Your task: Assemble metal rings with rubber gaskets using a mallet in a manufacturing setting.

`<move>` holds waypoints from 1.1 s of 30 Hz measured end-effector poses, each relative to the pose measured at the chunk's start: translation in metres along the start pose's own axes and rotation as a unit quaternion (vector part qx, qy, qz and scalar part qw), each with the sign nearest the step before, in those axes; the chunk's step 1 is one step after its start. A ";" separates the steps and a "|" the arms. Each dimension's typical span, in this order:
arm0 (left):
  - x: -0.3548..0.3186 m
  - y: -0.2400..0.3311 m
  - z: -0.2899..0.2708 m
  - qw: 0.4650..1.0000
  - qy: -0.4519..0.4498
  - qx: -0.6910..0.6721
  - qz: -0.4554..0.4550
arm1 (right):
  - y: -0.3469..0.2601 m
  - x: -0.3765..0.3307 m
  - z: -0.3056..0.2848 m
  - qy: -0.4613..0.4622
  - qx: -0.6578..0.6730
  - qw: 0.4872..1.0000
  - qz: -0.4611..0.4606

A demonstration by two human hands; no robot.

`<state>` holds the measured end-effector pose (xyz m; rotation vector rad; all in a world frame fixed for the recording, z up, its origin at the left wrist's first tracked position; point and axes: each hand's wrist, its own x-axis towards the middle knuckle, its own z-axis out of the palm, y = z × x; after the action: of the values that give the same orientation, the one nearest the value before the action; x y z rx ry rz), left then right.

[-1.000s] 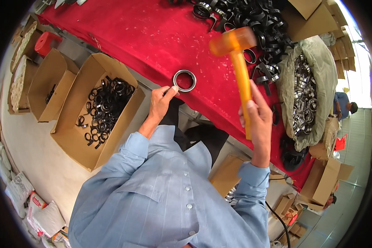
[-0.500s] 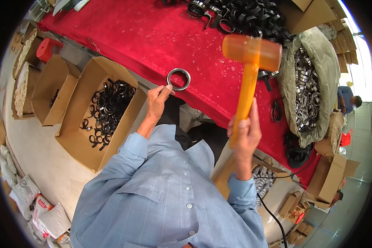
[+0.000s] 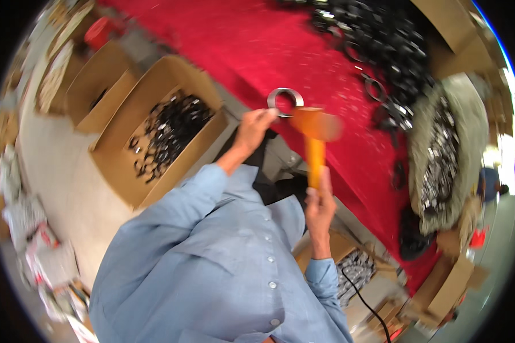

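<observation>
A silvery metal ring (image 3: pixel 285 91) with a dark inner edge is at the near edge of the red-covered table. My left hand (image 3: pixel 253 131) pinches its near left rim between thumb and fingers. In my right hand (image 3: pixel 320 204) is an orange mallet (image 3: pixel 316 150), gripped by the handle. The mallet's head is close to the ring's right side and overlaps it in view; motion blur hides whether they touch.
Black ring parts (image 3: pixel 377 48) are heaped at the table's far side. To their right a sack (image 3: pixel 472 137) holds shiny metal rings. Left of me, a cardboard box (image 3: pixel 111 174) contains black clamp-like rings. A black cable (image 3: pixel 367 303) runs at lower right.
The mallet has swung down and left, from high over the table to beside the ring. My left hand still holds the ring. The whole view has shifted and turned slightly.
</observation>
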<state>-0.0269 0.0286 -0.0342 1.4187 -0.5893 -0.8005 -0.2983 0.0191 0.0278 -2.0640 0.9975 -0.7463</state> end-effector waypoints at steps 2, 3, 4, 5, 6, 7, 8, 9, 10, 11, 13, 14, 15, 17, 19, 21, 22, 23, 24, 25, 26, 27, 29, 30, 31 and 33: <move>-0.001 -0.002 -0.001 1.000 -0.008 -0.020 -0.007 | -0.026 0.011 -0.008 0.060 0.072 0.992 0.085; -0.001 -0.003 -0.006 1.000 -0.007 -0.023 0.017 | -0.043 0.026 -0.008 0.093 0.047 0.993 0.058; -0.007 0.010 -0.015 1.000 0.004 -0.016 0.024 | -0.046 0.040 -0.007 0.120 0.033 0.992 0.027; -0.011 0.010 -0.031 1.000 0.005 -0.009 0.018 | -0.045 0.054 -0.004 0.133 0.057 0.989 0.023; -0.015 0.006 -0.049 1.000 -0.009 -0.006 0.017 | -0.046 0.069 -0.005 0.128 0.075 0.989 0.014; -0.018 -0.001 -0.070 1.000 -0.026 -0.003 0.015 | -0.053 0.083 0.000 0.132 0.082 0.987 0.025; -0.020 -0.013 -0.093 0.999 -0.026 -0.001 0.040 | -0.050 0.097 0.004 0.124 0.086 0.988 0.021; -0.023 -0.019 -0.120 0.997 -0.029 0.035 0.066 | -0.054 0.110 0.011 0.127 0.066 0.989 0.036; -0.028 -0.033 -0.150 0.997 -0.027 0.041 0.066 | -0.051 0.121 0.019 0.112 0.084 0.989 0.048; -0.036 -0.053 -0.180 0.998 -0.021 0.056 0.014 | -0.048 0.129 0.028 0.098 0.101 0.988 0.063; -0.049 -0.087 -0.229 0.996 0.040 0.038 -0.070 | -0.046 0.141 0.049 0.076 0.100 0.988 0.091; -0.056 -0.112 -0.257 0.986 0.078 0.082 -0.123 | -0.045 0.147 0.057 0.069 0.071 0.988 0.122; -0.059 -0.135 -0.280 0.972 0.109 0.100 -0.182 | -0.044 0.153 0.061 0.065 0.039 0.986 0.151; -0.058 -0.180 -0.318 0.959 0.162 0.080 -0.220 | -0.036 0.157 0.064 0.051 -0.018 0.986 0.157; -0.037 -0.202 -0.333 0.942 0.154 0.047 -0.295 | -0.035 0.156 0.062 0.044 -0.061 0.985 0.157; -0.017 -0.223 -0.351 0.876 0.133 0.380 -0.266 | -0.033 0.152 0.057 0.072 -0.096 0.979 0.168; -0.009 -0.245 -0.366 0.821 0.122 0.517 -0.210 | -0.026 0.152 0.055 0.088 -0.110 0.976 0.166; -0.005 -0.266 -0.386 0.831 0.184 0.493 -0.180 | -0.035 0.157 0.068 0.089 -0.154 0.973 0.150; 0.005 -0.283 -0.404 0.823 0.214 0.473 -0.232 | -0.027 0.157 0.059 0.069 -0.216 0.968 0.104; 0.011 -0.304 -0.425 0.807 0.228 0.470 -0.275 | -0.030 0.158 0.061 0.059 -0.204 0.967 0.143; 0.017 -0.323 -0.437 0.791 0.239 0.466 -0.318 | -0.037 0.160 0.066 0.057 -0.265 0.953 0.136; 0.029 -0.335 -0.437 0.785 0.225 0.465 -0.343 | -0.037 0.159 0.065 0.059 -0.276 0.952 0.121; 0.043 -0.355 -0.443 0.764 0.201 0.477 -0.385 | -0.032 0.159 0.063 0.069 -0.290 0.949 0.103; 0.046 -0.367 -0.444 0.759 0.199 0.487 -0.383 | -0.033 0.158 0.065 0.068 -0.315 0.941 0.103; 0.048 -0.374 -0.449 0.751 0.202 0.498 -0.382 | -0.033 0.160 0.068 0.064 -0.335 0.935 0.101; 0.065 -0.374 -0.437 0.730 0.244 0.499 -0.398 | -0.031 0.157 0.060 0.053 -0.361 0.928 0.081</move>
<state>0.3026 0.2615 -0.4499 2.8860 0.1236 -0.6958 -0.1573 -0.0757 0.0466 -2.5158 1.6688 -0.4346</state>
